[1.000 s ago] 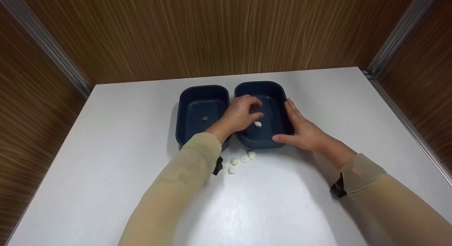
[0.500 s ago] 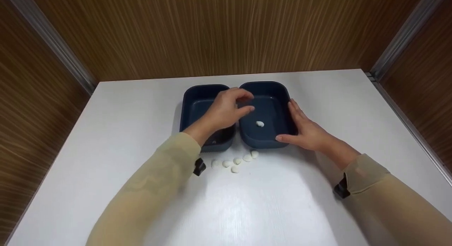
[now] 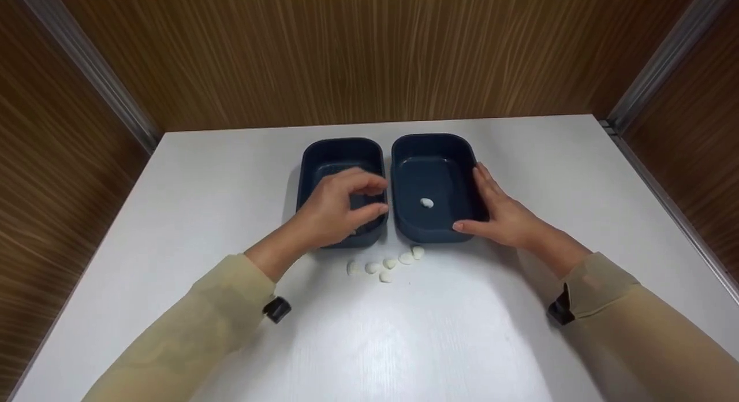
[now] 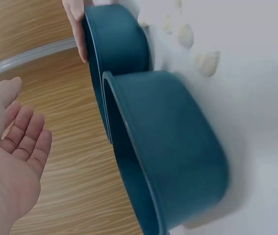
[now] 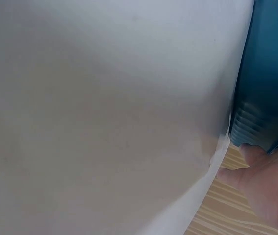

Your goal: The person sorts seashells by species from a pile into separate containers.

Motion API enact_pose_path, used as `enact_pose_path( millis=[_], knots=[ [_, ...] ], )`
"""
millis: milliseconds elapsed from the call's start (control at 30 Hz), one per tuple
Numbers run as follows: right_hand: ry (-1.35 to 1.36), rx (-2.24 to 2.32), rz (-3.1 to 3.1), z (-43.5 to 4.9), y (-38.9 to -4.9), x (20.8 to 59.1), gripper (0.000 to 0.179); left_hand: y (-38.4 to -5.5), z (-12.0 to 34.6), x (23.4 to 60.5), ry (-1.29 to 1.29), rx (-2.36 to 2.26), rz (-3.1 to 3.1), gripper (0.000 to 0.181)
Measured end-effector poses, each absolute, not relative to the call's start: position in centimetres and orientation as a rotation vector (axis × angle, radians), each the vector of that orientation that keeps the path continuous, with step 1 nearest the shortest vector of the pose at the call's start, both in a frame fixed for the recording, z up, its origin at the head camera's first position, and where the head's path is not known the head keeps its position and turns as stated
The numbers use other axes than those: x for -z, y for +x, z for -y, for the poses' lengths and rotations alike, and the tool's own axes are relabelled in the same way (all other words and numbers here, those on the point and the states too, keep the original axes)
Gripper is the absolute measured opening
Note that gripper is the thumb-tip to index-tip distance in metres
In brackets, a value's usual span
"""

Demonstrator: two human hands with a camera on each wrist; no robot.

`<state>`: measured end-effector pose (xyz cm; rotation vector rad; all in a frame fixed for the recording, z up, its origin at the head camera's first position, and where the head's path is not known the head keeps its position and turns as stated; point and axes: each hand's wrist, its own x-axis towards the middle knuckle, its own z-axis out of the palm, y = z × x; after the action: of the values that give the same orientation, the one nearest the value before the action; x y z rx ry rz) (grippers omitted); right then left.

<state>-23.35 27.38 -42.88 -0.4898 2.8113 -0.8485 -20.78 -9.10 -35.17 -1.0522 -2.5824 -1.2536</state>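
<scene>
Two dark blue rectangular bins stand side by side. Above the left bin [image 3: 369, 239] hovers my left hand [image 3: 330, 212], thumb and fingers spread apart with nothing between them. The left wrist view shows this hand [image 4: 18, 166] beside the bin's rim, palm bare. One small white pebble-like piece [image 3: 426, 203] lies on the floor of the right bin [image 3: 424, 235]. My right hand [image 3: 508, 218] rests against that bin's near right corner, straight fingers along the outer wall and thumb at the front rim. My left hand covers much of the left bin's inside.
In front of the bins, several white pebble-like pieces [image 3: 390, 263] lie loosely in a row on the white table [image 3: 404, 344]. Wood-grain panels [image 3: 369, 55] enclose the table at the back and both sides.
My left hand has drawn back leftward from over the right bin to over the left one. The white piece stays in the right bin, and my right hand keeps its place.
</scene>
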Motion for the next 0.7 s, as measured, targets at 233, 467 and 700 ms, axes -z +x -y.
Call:
enact_pose_path(
  millis=[233,467,700],
  knots=[
    [-0.496,0.848,-2.802,-27.1,-23.5,42.8,0.122,-17.2,11.2,36.3,-1.096,1.283,2.619,0.034],
    [-0.498,0.846,-2.805,-26.9,-23.7,42.8,0.122,-15.0,12.8,38.0,-1.089,1.302,2.680,0.033],
    [-0.496,0.849,-2.806,-27.1,-23.7,43.0,0.122,-14.0,14.1,40.6,-1.041,1.306,2.787,0.037]
  ],
)
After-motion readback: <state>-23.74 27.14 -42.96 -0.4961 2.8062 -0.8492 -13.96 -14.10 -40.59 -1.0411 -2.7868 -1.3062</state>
